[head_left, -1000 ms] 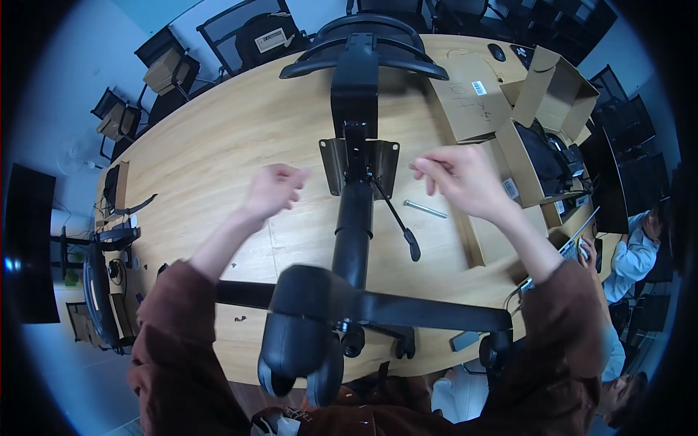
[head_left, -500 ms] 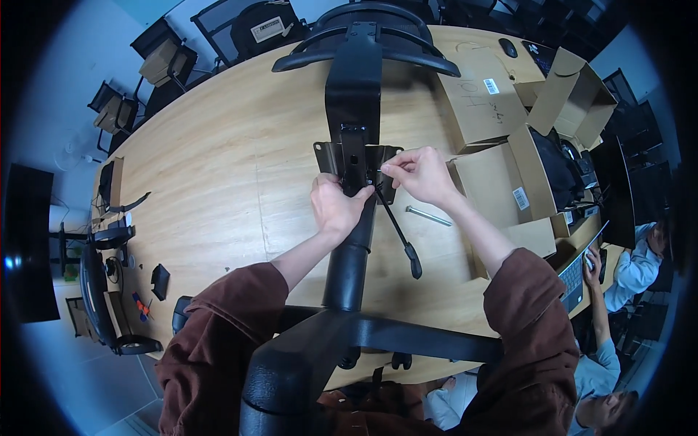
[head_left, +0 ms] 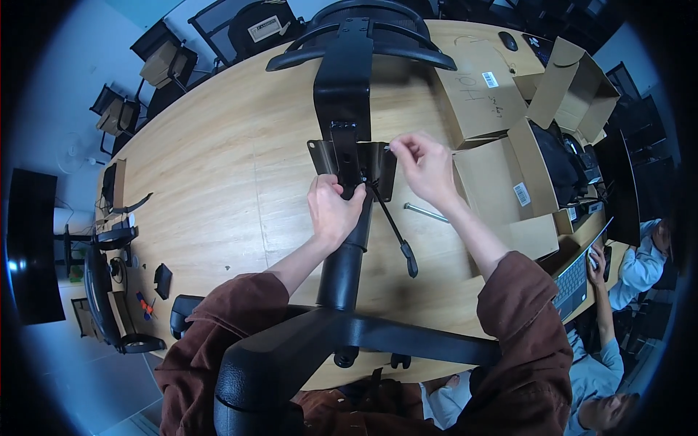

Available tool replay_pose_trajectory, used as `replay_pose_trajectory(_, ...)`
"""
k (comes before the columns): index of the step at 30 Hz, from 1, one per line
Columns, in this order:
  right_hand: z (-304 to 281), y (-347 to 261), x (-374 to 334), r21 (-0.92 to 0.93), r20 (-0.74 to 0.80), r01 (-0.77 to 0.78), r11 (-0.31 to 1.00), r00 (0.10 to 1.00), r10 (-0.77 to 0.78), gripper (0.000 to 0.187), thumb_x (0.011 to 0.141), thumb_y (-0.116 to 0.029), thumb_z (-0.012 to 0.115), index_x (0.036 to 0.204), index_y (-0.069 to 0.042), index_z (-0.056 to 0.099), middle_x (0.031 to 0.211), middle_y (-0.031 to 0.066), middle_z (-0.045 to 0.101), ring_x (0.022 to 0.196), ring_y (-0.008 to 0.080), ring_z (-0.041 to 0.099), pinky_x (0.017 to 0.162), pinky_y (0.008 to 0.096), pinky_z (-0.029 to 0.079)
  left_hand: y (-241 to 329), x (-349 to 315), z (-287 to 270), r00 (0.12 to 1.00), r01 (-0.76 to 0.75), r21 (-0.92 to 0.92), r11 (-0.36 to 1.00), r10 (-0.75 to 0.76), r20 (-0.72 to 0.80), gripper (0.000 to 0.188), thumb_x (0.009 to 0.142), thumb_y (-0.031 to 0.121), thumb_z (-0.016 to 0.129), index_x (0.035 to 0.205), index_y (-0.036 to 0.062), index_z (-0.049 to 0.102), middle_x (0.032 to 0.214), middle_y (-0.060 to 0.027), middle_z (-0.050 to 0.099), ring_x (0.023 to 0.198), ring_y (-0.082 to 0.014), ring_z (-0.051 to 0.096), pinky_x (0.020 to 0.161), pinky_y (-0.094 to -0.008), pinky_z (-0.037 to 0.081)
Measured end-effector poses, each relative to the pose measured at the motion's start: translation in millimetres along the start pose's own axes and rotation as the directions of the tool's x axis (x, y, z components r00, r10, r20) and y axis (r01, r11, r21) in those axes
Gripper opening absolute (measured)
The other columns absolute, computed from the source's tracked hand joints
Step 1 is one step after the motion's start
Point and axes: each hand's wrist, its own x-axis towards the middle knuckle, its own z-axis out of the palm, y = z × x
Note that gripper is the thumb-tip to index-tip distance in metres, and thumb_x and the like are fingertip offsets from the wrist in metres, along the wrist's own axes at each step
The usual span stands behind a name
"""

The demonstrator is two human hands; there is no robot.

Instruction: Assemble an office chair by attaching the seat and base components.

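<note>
A partly built black office chair lies across the table, its gas column (head_left: pixel 340 276) and legged base (head_left: pixel 320 334) toward me. At the column's top is a dark metal mounting plate (head_left: pixel 379 163) with a bracket down its middle. My left hand (head_left: pixel 336 211) is closed round the lower end of that bracket, thumb and fingers on either side. By the plate's upper right corner, my right hand (head_left: pixel 425 168) pinches a tiny, silvery piece, too small to name. A black lever (head_left: pixel 396 236) with a paddle end slants down from the plate.
Right of the lever a silver metal rod (head_left: pixel 424 212) lies on the table. Open cardboard boxes (head_left: pixel 487 182) fill the right side. Beyond them a person's hand (head_left: pixel 597 263) is at a laptop (head_left: pixel 572 288). The chair's backrest (head_left: pixel 363 51) is at the far edge.
My right hand has moved up from beside the bracket to the plate's upper right corner. The chair appears shifted slightly left in view; my left hand keeps its grip.
</note>
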Motion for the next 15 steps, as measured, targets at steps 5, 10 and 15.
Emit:
replay_pose_trajectory(5, 13, -13, 47, 0.120, -0.175, 0.002, 0.993, 0.984, 0.020, 0.024, 0.100, -0.024, 0.055, 0.099, 0.000, 0.061, 0.091, 0.0061, 0.070, 0.084, 0.0135, 0.065, 0.078, 0.0286, 0.050, 5, 1, -4, 1.000, -0.022, -0.008, 1.000, 0.022, -0.006, 0.044, 0.069, 0.025, 0.086, 0.084, -0.0081, 0.062, 0.076, -0.0147, 0.061, 0.067, -0.0250, 0.062, 0.064, -0.0366, 0.052)
replay_pose_trajectory(10, 66, -37, 73, 0.476, -0.191, -0.072, 0.876, 0.964, 0.184, 0.031, 0.105, -0.024, 0.039, 0.111, 0.003, 0.053, 0.100, 0.0144, 0.064, 0.093, 0.0226, 0.061, 0.085, 0.0332, 0.047, 10, 5, -5, 0.991, 0.098, -0.024, 0.995, -0.095, 0.089, 0.049, 0.067, 0.024, 0.083, 0.089, -0.0121, 0.058, 0.076, -0.0186, 0.059, 0.069, -0.0303, 0.061, 0.066, -0.0404, 0.051)
replay_pose_trajectory(15, 65, -45, 63, 0.555, -0.183, -0.086, 0.827, 0.958, 0.223, 0.029, 0.105, -0.024, 0.038, 0.105, 0.002, 0.051, 0.098, 0.0161, 0.062, 0.090, 0.0216, 0.059, 0.082, 0.0342, 0.046, 10, 11, 0, 0.992, 0.113, -0.064, 0.991, -0.110, 0.055, 0.049, 0.063, 0.026, 0.083, 0.081, -0.0103, 0.056, 0.068, -0.0160, 0.059, 0.061, -0.0265, 0.060, 0.061, -0.0374, 0.051)
